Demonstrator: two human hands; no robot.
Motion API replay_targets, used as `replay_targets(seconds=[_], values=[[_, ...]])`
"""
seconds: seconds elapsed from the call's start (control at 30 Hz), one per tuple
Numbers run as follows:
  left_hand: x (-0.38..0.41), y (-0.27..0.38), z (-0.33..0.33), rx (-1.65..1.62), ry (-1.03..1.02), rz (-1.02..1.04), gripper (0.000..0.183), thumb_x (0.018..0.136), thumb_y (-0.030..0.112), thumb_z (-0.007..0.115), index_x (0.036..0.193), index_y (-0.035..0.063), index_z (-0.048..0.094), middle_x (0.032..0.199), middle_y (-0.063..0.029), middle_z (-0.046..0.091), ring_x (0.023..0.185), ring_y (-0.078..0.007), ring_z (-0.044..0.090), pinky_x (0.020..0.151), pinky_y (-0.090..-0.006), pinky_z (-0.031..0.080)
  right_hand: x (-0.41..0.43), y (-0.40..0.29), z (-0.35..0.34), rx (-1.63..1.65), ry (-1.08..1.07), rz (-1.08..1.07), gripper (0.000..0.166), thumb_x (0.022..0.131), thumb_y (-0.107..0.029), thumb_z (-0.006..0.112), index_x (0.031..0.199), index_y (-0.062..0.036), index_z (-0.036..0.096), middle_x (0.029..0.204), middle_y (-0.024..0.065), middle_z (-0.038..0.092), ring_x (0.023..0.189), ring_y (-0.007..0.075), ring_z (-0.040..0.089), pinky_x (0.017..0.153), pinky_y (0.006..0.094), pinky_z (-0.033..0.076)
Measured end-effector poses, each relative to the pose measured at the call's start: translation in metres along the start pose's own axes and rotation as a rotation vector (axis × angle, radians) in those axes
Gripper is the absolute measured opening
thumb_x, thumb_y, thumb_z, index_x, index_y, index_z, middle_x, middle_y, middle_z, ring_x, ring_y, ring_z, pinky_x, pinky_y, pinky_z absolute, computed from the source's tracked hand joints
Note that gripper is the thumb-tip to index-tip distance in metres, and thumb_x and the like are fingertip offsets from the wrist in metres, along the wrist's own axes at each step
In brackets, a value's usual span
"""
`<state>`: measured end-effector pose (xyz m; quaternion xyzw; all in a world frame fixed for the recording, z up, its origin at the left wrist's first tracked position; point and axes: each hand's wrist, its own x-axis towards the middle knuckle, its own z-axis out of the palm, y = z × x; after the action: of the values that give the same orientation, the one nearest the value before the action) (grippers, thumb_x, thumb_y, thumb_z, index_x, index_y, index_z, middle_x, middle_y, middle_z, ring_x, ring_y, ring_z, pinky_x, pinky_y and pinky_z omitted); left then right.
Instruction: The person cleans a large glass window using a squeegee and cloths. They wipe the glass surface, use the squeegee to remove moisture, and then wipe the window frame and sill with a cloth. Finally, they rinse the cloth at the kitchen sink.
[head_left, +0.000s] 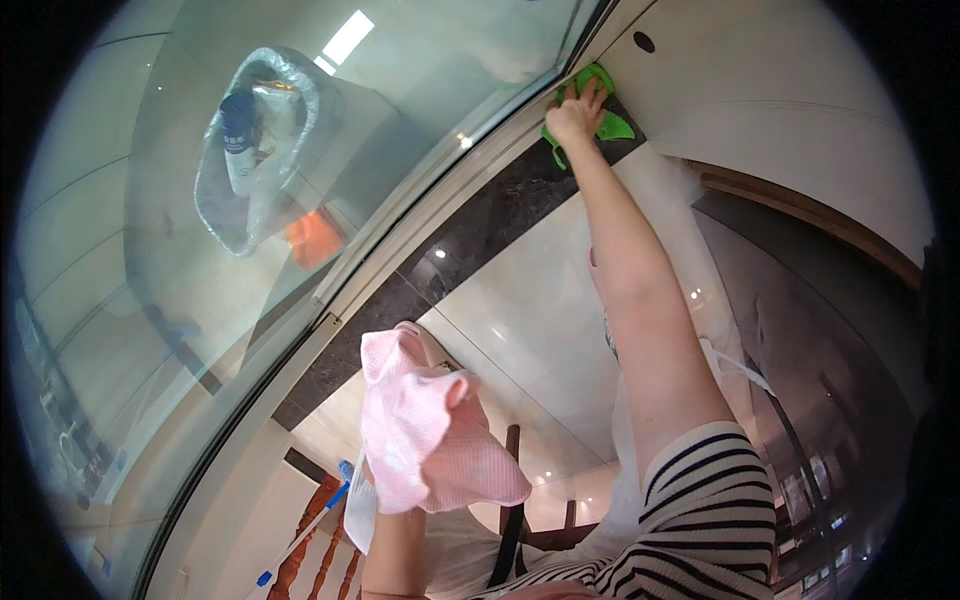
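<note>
My right hand (576, 118) presses a green cloth (615, 127) with spread fingers against the bottom corner, where the sliding door's pale track (487, 154) meets the wall. Part of the cloth hangs over the dark stone threshold (495, 217). A pink waffle-weave cloth (442, 442) covers my left hand, so its fingers are hidden; only the wrist and forearm show below it. This cloth is near the glass door panel (315, 157), above the floor.
Behind the glass stands a lined waste bin (300, 82) holding a blue-and-white bottle (238, 142), with an orange object (315, 236) beside it. Lower left are a blue-and-white pole (307, 529) and turned wooden balusters (304, 532). A pale wall panel (750, 97) borders the right.
</note>
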<state>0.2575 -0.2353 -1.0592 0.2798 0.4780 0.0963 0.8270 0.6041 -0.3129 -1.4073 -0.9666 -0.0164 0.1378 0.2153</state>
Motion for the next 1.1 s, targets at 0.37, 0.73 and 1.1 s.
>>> replay_targets(seconds=[0.37,0.73,1.1], values=[[-0.029,-0.003,-0.011,-0.015,0.115,0.013,0.056,0.083,0.023,0.045,0.129,-0.0065,0.036,0.127,-0.0160,0.047,0.115,-0.0261,0.048,0.097,-0.0359,0.038,-0.197,-0.095,0.051,-0.250,-0.569,-0.265,0.069,0.080,-0.014,0.049,0.143,-0.0175,0.020,0.149,0.0132,0.001,0.136,0.0369,-0.001,0.107,0.0447,0.015],[-0.059,0.031,-0.065,0.089,0.303,0.088,0.039,0.084,0.012,0.048,0.120,-0.0020,0.044,0.106,-0.0065,0.056,0.096,-0.0128,0.054,0.084,-0.0259,0.041,-0.171,-0.077,0.057,-0.513,-0.624,-0.429,0.072,0.080,-0.024,0.048,0.143,-0.0271,0.014,0.150,0.0125,0.002,0.137,0.0343,0.005,0.104,0.0510,0.023],[-0.091,0.067,-0.156,0.950,0.194,0.202,0.024,0.074,0.004,0.053,0.098,-0.0024,0.051,0.088,-0.0202,0.053,0.077,-0.0385,0.053,0.067,-0.0406,0.042,-0.227,-0.076,0.106,-0.442,-0.193,-0.764,0.058,0.075,-0.015,0.053,0.131,-0.0073,0.041,0.137,0.0273,0.028,0.123,0.0469,0.028,0.101,0.0465,0.031]])
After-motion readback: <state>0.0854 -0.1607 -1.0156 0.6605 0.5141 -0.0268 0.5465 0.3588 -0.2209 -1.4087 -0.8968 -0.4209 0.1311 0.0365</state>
